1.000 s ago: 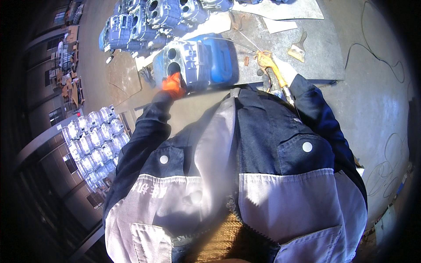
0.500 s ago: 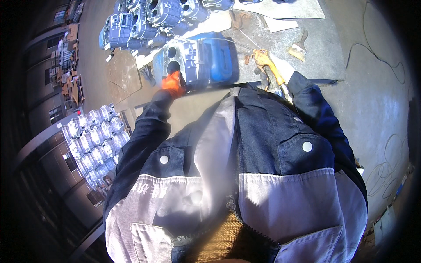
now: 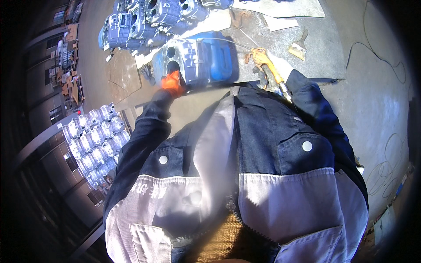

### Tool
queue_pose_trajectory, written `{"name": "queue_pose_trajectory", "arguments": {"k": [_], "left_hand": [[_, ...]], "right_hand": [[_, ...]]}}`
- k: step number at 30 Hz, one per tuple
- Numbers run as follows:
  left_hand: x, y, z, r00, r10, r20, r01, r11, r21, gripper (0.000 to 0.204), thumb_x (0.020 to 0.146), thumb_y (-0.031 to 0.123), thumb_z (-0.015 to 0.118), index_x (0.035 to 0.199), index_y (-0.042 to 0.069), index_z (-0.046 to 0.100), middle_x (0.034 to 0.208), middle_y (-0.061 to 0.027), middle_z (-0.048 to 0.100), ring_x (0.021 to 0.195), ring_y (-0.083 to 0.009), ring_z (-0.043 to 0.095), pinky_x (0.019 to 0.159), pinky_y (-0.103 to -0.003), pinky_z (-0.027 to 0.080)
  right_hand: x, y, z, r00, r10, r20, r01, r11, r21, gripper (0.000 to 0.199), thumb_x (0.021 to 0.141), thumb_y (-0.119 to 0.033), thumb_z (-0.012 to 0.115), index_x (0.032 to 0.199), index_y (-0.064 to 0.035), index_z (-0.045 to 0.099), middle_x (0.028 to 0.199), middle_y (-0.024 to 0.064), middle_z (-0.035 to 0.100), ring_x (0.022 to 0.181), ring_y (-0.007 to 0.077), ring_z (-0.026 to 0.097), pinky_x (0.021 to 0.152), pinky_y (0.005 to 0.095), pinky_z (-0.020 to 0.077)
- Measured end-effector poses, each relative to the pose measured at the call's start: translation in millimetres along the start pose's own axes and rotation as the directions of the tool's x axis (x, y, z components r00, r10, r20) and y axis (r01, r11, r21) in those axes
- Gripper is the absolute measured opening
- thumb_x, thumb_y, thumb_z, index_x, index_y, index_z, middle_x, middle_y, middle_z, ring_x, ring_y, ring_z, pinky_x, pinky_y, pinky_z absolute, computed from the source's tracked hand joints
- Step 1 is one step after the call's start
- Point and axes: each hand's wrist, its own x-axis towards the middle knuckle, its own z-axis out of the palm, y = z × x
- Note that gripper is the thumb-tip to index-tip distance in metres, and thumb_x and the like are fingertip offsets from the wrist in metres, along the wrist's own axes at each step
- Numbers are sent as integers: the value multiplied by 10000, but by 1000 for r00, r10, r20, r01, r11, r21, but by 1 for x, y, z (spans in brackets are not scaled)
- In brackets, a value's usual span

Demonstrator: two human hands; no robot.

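Not much has moved since 1 s ago: both hands stay on their same spots, and the right hand has only slid a tiny bit nearer the body.

L hand [image 3: 173, 82], in an orange glove, is pressed on the near left end of the big blue metal casing [image 3: 202, 58]. L arm is stretched out fwd, elbow a bit bent, dark sleeve running up from the jacket [image 3: 245, 166]. Fingers lie against the casing by a round hole; I can't tell if the grip is clenched or just resting flat.

R hand [image 3: 264, 61], in an orange and white glove, is closed round a tool handle [image 3: 275, 79]. The handle points back twd the body. R arm is bent at the elbow, out to the right side.

The casing sits on the grey bench [image 3: 324, 48], just in front of the person, between the 2 hands. A thin wire [image 3: 219, 39] curves over its top.

A small brush [image 3: 299, 47] lies on the bench, well apart on the right. More grey metal casings [image 3: 149, 17] sit past the blue one. Lots of shiny casings [image 3: 90, 140] are stacked low on the left.
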Motion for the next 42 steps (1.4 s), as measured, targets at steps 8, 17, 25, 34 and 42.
{"name": "queue_pose_trajectory", "arguments": {"k": [8,17,25,34,42], "left_hand": [[0,2,-1,1000,-8,-12,8,1000,-3,626,635,470,756,1059,69,529,1143,-147,565,1160,-336,460,1006,-457,284],[0,-3,6,997,29,-72,-31,999,-17,564,653,447,761,1000,71,525,1089,-146,583,1115,-347,482,975,-477,299],[4,-4,9,999,-16,-47,17,999,35,583,659,463,761,1015,69,521,1117,-151,583,1138,-352,474,994,-482,292],[2,-2,3,1000,-9,-4,9,1000,3,639,652,467,753,1094,65,526,1162,-152,575,1164,-347,459,968,-449,317],[4,-5,5,1000,6,2,-6,1000,16,644,659,457,749,1114,62,521,1174,-153,566,1159,-353,460,958,-445,330]], "right_hand": [[-4,7,-6,968,207,-145,-153,938,312,419,1014,-247,376,1308,45,431,1243,127,546,1112,169,547,959,256,429],[13,28,-27,879,-174,444,-164,764,624,388,1018,-242,364,1283,24,461,1208,107,568,1043,178,583,900,264,468],[5,35,-22,988,150,-19,-123,870,477,412,1015,-260,371,1267,55,450,1178,125,565,1026,186,574,896,271,462],[-12,47,-32,854,-86,514,-396,532,748,397,1018,-223,360,1294,56,422,1208,127,547,1088,169,553,943,259,436],[-8,48,-19,972,9,234,-143,815,561,410,1009,-283,374,1266,23,464,1160,112,565,1022,176,560,856,278,455]]}}
